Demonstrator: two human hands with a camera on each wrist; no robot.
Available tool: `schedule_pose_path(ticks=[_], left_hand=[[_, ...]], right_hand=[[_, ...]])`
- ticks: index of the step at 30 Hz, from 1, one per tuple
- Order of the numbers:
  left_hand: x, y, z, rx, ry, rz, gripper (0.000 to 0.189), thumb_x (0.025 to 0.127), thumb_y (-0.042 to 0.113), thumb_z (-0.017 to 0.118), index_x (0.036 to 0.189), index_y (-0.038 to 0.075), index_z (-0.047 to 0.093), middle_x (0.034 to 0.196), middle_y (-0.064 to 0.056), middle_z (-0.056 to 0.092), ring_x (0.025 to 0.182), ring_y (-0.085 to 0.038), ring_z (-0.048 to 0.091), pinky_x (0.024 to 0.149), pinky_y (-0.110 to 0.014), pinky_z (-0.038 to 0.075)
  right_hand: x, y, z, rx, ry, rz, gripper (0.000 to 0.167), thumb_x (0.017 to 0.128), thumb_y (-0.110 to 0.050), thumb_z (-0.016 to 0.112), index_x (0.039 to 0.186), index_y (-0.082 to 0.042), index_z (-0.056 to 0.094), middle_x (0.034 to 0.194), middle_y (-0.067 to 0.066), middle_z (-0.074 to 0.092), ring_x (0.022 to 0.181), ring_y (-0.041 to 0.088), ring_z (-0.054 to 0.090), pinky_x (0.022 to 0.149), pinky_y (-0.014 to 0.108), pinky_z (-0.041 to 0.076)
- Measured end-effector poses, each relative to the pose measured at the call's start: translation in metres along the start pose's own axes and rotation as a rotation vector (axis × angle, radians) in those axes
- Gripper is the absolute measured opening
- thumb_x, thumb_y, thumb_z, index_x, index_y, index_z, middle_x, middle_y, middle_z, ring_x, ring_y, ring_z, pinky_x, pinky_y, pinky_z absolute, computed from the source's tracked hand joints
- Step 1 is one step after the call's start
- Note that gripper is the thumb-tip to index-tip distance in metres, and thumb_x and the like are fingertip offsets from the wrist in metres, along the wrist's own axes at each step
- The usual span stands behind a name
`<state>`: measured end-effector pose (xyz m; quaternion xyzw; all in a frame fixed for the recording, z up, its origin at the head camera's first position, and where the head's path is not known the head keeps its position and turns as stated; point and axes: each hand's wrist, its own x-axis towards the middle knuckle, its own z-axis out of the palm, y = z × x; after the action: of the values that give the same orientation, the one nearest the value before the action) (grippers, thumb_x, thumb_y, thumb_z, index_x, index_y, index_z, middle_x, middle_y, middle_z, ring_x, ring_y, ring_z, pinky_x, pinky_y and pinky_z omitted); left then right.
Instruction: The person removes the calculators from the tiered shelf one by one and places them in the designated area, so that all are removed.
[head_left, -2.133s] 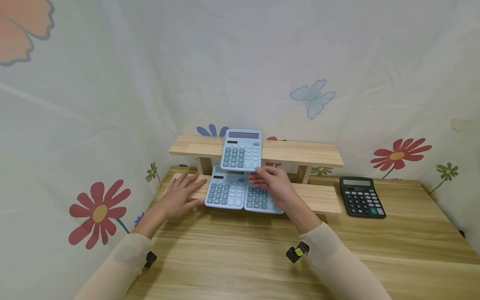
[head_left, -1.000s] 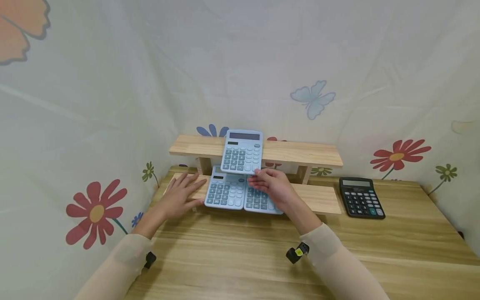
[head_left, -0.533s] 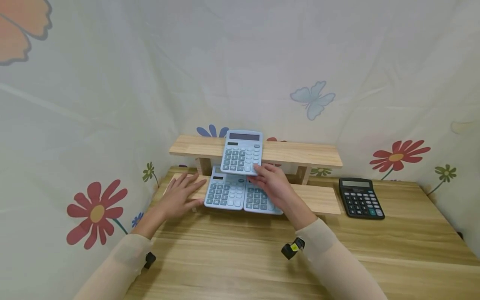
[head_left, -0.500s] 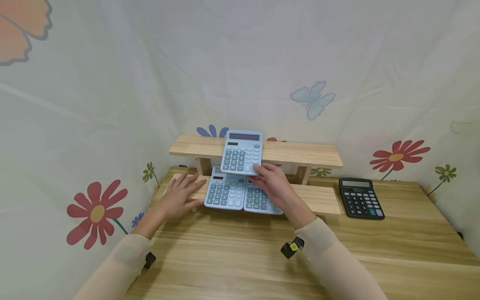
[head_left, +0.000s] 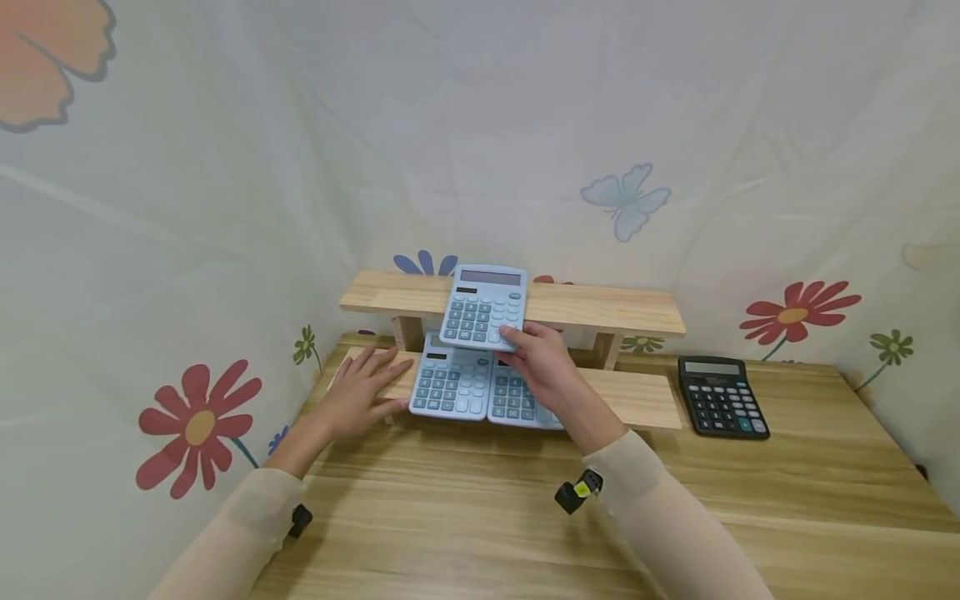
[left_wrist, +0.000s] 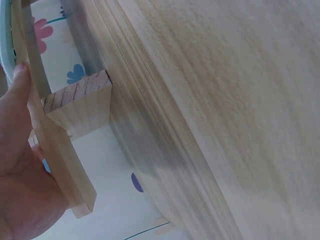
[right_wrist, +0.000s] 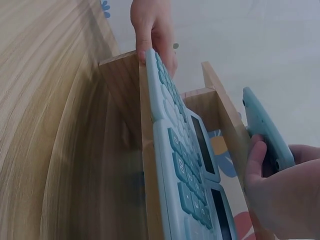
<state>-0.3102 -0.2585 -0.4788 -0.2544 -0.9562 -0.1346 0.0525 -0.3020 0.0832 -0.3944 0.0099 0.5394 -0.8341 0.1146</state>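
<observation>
My right hand (head_left: 546, 360) pinches a light blue calculator (head_left: 486, 304) by its lower right corner, thumb on the face and fingers beneath. The calculator overlaps the upper shelf board (head_left: 600, 304) in the head view; in the right wrist view its far end tilts away from the board. Two more light blue calculators, a left one (head_left: 450, 383) and a right one (head_left: 516, 400), lie side by side on the lower board (head_left: 630, 396). The right one is partly hidden by my right hand. My left hand (head_left: 356, 396) rests with spread fingers on the lower board's left end, thumb at the left calculator's edge.
A black calculator (head_left: 723, 396) lies on the wooden table (head_left: 465, 517), right of the two-tier shelf. A wooden support block (left_wrist: 82, 100) shows under the lower board in the left wrist view. Behind hangs a flowered curtain (head_left: 487, 125).
The held calculator has come slightly lower and nearer. My right hand has shifted a little left, its thumb further onto the calculator's face. My left hand stays put.
</observation>
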Motion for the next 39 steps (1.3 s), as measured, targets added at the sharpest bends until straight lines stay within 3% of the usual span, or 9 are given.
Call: schedule_pose_path(ticks=[9, 15, 29, 39], left_hand=[[-0.001, -0.002, 0.000, 0.005, 0.001, -0.005, 0.074, 0.103, 0.056, 0.064, 0.166, 0.025, 0.040, 0.173, -0.014, 0.028, 0.158, -0.050, 0.015, 0.122, -0.076, 0.007], [-0.003, -0.003, -0.001, 0.008, 0.009, 0.000, 0.073, 0.102, 0.056, 0.064, 0.165, 0.025, 0.043, 0.172, -0.015, 0.030, 0.157, -0.051, 0.017, 0.121, -0.077, 0.009], [-0.002, -0.003, 0.001, 0.017, 0.004, 0.002, 0.074, 0.103, 0.056, 0.064, 0.165, 0.025, 0.041, 0.172, -0.014, 0.029, 0.158, -0.050, 0.015, 0.122, -0.076, 0.008], [-0.001, -0.001, -0.001, 0.018, 0.003, 0.007, 0.074, 0.103, 0.057, 0.063, 0.166, 0.026, 0.040, 0.173, -0.013, 0.029, 0.158, -0.049, 0.015, 0.122, -0.076, 0.008]], right_hand=[[-0.004, -0.004, -0.004, -0.107, 0.030, 0.004, 0.036, 0.107, -0.005, 0.061, 0.142, 0.004, 0.060, 0.138, 0.014, 0.064, 0.123, 0.022, 0.063, 0.109, 0.038, 0.052], [-0.005, -0.003, -0.008, -0.104, 0.040, 0.006, 0.034, 0.105, -0.004, 0.064, 0.138, 0.005, 0.063, 0.132, 0.014, 0.067, 0.115, 0.020, 0.066, 0.107, 0.039, 0.053], [-0.010, -0.008, -0.014, -0.094, -0.057, 0.005, 0.040, 0.105, -0.003, 0.062, 0.144, 0.004, 0.059, 0.135, 0.015, 0.069, 0.113, 0.019, 0.071, 0.096, 0.032, 0.057], [-0.026, -0.035, -0.035, -0.158, -0.074, -0.061, 0.046, 0.106, -0.005, 0.062, 0.150, 0.005, 0.053, 0.133, 0.011, 0.070, 0.111, 0.015, 0.071, 0.101, 0.030, 0.054]])
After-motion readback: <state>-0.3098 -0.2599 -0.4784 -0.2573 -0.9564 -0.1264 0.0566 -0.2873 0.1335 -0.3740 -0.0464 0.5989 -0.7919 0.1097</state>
